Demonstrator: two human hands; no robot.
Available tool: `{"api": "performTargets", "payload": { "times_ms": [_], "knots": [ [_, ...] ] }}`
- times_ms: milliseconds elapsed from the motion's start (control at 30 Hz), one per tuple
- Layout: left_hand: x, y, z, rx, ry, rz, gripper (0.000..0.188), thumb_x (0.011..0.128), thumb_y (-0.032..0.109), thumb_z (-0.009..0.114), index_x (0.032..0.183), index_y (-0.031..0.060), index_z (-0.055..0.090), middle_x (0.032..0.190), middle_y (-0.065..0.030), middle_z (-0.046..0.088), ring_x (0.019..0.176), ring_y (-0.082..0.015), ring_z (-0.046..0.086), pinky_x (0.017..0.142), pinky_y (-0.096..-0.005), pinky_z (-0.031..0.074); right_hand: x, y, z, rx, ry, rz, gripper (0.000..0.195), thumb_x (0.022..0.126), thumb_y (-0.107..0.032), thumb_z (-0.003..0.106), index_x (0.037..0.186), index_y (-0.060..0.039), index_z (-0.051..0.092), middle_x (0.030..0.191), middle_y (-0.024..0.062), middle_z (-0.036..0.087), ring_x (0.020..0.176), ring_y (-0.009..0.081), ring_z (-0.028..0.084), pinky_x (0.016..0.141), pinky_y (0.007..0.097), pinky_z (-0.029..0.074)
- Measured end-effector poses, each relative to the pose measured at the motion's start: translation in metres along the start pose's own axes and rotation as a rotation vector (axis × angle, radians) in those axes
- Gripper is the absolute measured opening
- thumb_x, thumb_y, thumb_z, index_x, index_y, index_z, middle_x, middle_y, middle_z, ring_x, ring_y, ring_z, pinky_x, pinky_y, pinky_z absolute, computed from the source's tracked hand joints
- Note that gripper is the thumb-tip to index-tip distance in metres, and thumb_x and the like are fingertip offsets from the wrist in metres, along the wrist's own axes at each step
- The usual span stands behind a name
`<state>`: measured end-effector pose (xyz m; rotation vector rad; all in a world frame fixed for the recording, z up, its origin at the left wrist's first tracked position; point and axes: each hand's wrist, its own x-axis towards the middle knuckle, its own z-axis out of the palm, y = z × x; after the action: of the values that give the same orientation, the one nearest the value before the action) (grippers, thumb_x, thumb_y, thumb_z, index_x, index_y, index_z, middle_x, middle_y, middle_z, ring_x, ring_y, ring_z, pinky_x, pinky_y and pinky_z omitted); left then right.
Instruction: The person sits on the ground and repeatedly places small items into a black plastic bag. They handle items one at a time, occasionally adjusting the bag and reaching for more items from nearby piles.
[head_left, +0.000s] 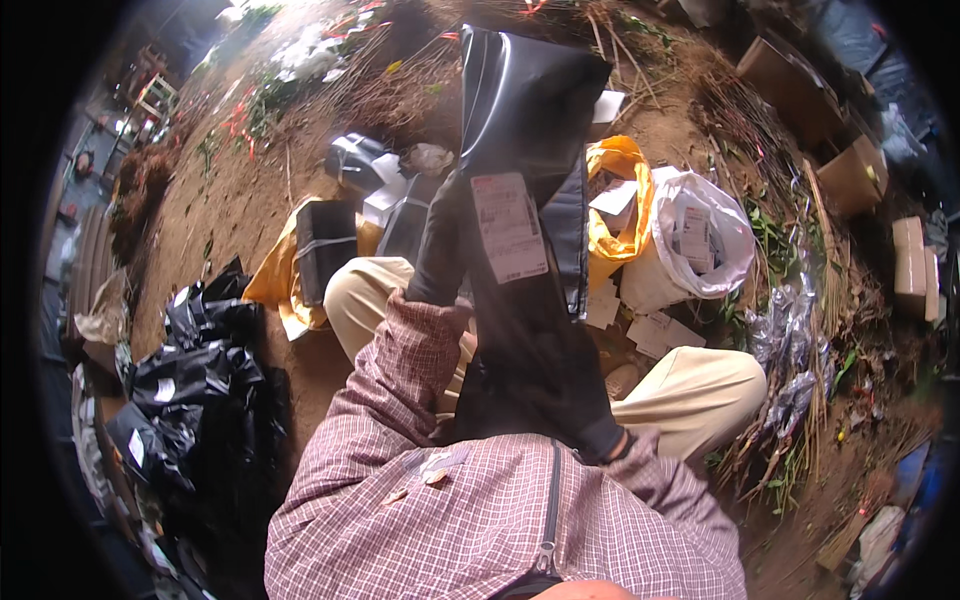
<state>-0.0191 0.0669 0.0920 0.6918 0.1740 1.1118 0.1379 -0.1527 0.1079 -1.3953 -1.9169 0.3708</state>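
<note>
A long black plastic mailing bag (525, 97) with a white printed label (510, 229) stretches upright over my lap. My left hand (441, 240), in a dark glove, is at the bag's left side beside the label; its fingers are largely lost against the dark plastic. Down at the bag's lower right, near my jacket, is my right hand (592, 416), also dark-gloved, with its fingers hard to make out. More flat black bags (574, 232) lie just right of the held one. A white woven sack (664, 277) and a yellow sack (637, 202) stand beyond my right knee, both holding labelled papers.
Filled black bags (217, 390) are heaped at left. A strapped black stack (326, 247) rests on a yellow sack (274, 277) by my left knee. Bundled twigs (825, 277), silvery wrapped bundles (787, 337) and cardboard boxes (855, 176) lie at right. Cut stems cover the dirt floor ahead.
</note>
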Motion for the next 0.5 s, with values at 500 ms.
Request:
{"api": "performTargets", "payload": {
  "times_ms": [500],
  "knots": [
    [-0.293, 0.107, 0.051, 0.527, 0.697, 0.390, 0.095, 0.087, 0.045, 0.068, 0.157, 0.0079, 0.017, 0.154, -0.0190, 0.032, 0.141, -0.0291, 0.036, 0.112, -0.0444, 0.036, 0.151, -0.175, 0.141, 1.000, -0.239, -0.583, 0.058, 0.088, -0.013, 0.069, 0.140, -0.0016, 0.048, 0.126, 0.0230, 0.060, 0.108, 0.0417, 0.062, 0.091, 0.0429, 0.050]
  ]
}}
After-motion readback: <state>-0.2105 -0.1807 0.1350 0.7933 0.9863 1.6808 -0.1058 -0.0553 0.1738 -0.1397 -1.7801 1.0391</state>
